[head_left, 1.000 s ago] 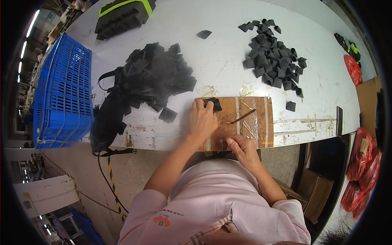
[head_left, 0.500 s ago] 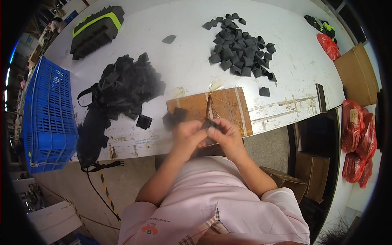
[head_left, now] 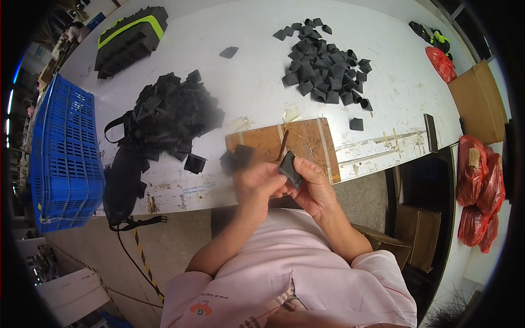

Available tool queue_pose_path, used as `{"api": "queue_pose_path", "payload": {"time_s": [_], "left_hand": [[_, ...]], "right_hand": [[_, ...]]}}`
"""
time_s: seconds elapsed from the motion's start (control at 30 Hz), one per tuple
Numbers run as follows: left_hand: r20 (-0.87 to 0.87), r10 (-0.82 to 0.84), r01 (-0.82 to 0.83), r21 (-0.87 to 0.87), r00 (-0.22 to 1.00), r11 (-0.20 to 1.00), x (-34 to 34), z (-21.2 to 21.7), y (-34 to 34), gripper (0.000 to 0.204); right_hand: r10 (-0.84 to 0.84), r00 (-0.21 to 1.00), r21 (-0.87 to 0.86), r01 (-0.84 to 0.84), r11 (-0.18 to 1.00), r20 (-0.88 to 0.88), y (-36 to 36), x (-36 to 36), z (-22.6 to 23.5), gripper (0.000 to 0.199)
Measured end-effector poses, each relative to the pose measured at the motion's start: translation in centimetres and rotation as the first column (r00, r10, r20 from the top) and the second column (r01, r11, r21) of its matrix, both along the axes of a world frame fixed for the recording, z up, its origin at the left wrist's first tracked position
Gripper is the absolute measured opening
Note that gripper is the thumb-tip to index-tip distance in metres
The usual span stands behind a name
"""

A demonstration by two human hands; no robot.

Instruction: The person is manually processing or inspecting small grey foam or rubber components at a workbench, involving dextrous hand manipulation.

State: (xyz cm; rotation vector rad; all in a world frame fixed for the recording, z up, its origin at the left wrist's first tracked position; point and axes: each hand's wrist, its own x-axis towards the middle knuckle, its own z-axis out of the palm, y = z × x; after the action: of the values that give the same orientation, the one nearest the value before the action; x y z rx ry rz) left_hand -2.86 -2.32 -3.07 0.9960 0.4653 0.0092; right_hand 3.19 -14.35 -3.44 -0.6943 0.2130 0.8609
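A small black folded piece of fabric or foam [head_left: 290, 170] is upright and tilted between my hands, above the table's front edge. My right hand [head_left: 316, 188] grips its right side, with the thumb along the edge. Curled fingers and thumb of my left hand [head_left: 258, 183] pinch its lower left side; part of that hand is blurred. Just beyond them lies a brown taped board [head_left: 320, 142], and a thin brown stick [head_left: 283, 145] rises by the held piece. A few dark pieces [head_left: 240, 156] rest at the board's left end, beside my left hand.
A heap of flat black pieces [head_left: 169, 112] lies on the left. Farther right is a pile of tube-like black pieces [head_left: 325, 65]. A blue plastic crate [head_left: 68, 158] stands at the left edge; a black strapped bag [head_left: 123, 183] sits near it. Red plastic bags [head_left: 478, 186] hang at right.
The black piece has been raised and turned upright, so more of it shows. My right hand has shifted slightly right and opened out around it; my left hand stays close.
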Motion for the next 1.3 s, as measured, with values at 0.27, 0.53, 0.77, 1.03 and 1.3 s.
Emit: {"api": "queue_pose_path", "payload": {"time_s": [0.27,0.53,0.77,1.03,1.3], "left_hand": [[0.027,-0.002,-0.012,0.492,1.0,0.871,0.5,-1.7,-0.1,0.008],[0.404,0.084,-0.407,0.847,0.911,0.343,1.1,-2.4,-1.4,0.005],[0.062,0.043,-0.008,-0.482,0.997,0.876,1.8,-1.0,0.8,0.015],[0.323,0.219,-0.359,0.478,0.921,0.802,2.0,-0.9,-1.6,0.01],[0.475,0.034,0.398,-0.774,0.88,0.492,3.3,3.9,2.6,0.022]], "right_hand": [[0.318,0.321,-0.452,0.617,0.644,0.892,-0.8,-0.1,0.5,0.02],[0.429,0.14,-0.394,0.705,0.59,0.893,0.5,-0.2,0.0,0.011],[-0.02,0.885,-0.393,0.228,0.891,0.466,0.5,0.9,-0.4,0.003],[0.121,0.993,0.263,-0.118,0.958,0.002,-0.7,1.1,-0.3,0.01],[0.131,0.848,-0.158,-0.057,0.986,0.513,1.4,3.4,6.2,0.02]]}}
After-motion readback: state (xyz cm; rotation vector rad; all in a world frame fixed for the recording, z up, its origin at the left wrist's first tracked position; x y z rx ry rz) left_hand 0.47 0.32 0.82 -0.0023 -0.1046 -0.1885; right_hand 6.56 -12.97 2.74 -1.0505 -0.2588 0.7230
